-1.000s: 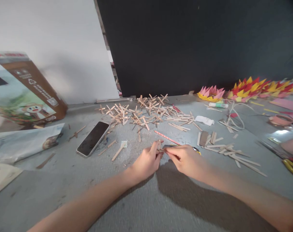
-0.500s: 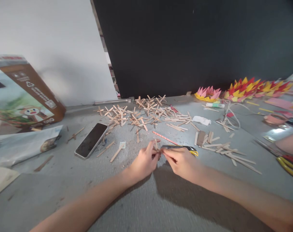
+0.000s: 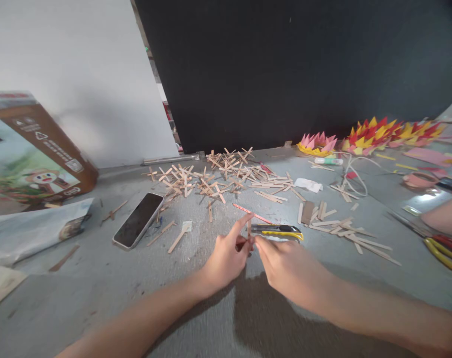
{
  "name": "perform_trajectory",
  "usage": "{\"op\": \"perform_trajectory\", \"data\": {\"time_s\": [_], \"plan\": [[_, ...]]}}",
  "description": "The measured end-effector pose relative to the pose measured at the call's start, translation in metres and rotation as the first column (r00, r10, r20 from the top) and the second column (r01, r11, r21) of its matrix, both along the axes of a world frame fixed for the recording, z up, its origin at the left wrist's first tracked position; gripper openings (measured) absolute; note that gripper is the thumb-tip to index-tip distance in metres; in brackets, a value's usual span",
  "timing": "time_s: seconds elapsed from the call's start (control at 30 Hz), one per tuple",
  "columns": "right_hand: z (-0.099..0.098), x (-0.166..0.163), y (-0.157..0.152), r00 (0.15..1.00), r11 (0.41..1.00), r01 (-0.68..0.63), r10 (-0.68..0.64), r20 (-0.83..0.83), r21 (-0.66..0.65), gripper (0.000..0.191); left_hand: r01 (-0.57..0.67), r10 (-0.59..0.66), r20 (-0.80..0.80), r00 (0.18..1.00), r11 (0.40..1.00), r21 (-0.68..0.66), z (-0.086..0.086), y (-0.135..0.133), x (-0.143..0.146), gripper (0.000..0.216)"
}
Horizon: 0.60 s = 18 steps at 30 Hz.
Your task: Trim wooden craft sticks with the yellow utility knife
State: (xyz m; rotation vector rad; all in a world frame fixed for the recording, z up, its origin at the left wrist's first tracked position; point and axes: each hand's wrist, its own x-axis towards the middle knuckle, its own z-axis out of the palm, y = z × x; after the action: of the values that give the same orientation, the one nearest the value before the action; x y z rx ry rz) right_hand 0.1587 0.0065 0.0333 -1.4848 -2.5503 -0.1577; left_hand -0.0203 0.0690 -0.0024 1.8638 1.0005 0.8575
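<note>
My left hand (image 3: 226, 256) and my right hand (image 3: 285, 266) meet at the fingertips over the grey table (image 3: 218, 318), pinching a small wooden stick piece (image 3: 249, 229) that stands upright between them. The left index finger points up and forward. A yellow and black utility knife (image 3: 278, 230) lies on the table just beyond my right hand, untouched. A red pencil (image 3: 252, 214) lies behind it. A heap of crossed wooden sticks (image 3: 211, 176) is spread further back.
A black phone (image 3: 138, 226) lies to the left, with a printed cardboard box (image 3: 32, 154) and a plastic bag (image 3: 32, 228) beyond. Loose flat sticks (image 3: 345, 233), yellow-handled scissors (image 3: 444, 251), paper flowers (image 3: 375, 134), a white cable and another person's arm (image 3: 444, 219) are on the right.
My right hand has let go of the utility knife, which now lies on the table. Both hands drew slightly nearer, and the left index finger lifted.
</note>
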Motion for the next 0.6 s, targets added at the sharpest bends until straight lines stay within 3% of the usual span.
{"op": "perform_trajectory", "data": {"time_s": [0.1, 0.17, 0.27, 0.37, 0.47, 0.6], "plan": [[0.001, -0.004, -0.014, 0.991, 0.985, -0.126, 0.131, -0.03, 0.115, 0.053, -0.099, 0.109, 0.09, 0.99, 0.989, -0.106, -0.003, 0.01, -0.003, 0.063], [0.013, 0.003, -0.011, 0.982, 0.974, -0.138, 0.158, -0.1, 0.178, 0.048, -0.116, 0.128, 0.109, 0.986, 0.987, -0.107, -0.005, 0.018, -0.005, 0.064], [0.03, 0.03, 0.018, 0.975, 0.984, 0.09, -0.055, -0.216, 0.154, 0.029, -0.069, 0.069, -0.006, 0.998, 0.997, -0.025, -0.006, 0.024, -0.007, 0.061], [0.024, 0.066, 0.062, 0.956, 0.97, 0.241, -0.232, -0.18, 0.029, 0.028, -0.08, 0.106, -0.168, 0.98, 0.985, 0.154, -0.008, 0.024, -0.007, 0.062], [0.005, 0.09, 0.091, 0.971, 0.973, 0.229, -0.228, -0.066, 0.008, 0.027, -0.109, 0.2, -0.242, 0.949, 0.932, 0.345, -0.01, 0.025, -0.008, 0.063], [-0.002, 0.085, 0.09, 0.975, 0.973, 0.21, -0.202, -0.088, 0.092, 0.015, -0.117, 0.251, -0.348, 0.903, 0.925, 0.362, -0.014, 0.029, -0.011, 0.062]]}}
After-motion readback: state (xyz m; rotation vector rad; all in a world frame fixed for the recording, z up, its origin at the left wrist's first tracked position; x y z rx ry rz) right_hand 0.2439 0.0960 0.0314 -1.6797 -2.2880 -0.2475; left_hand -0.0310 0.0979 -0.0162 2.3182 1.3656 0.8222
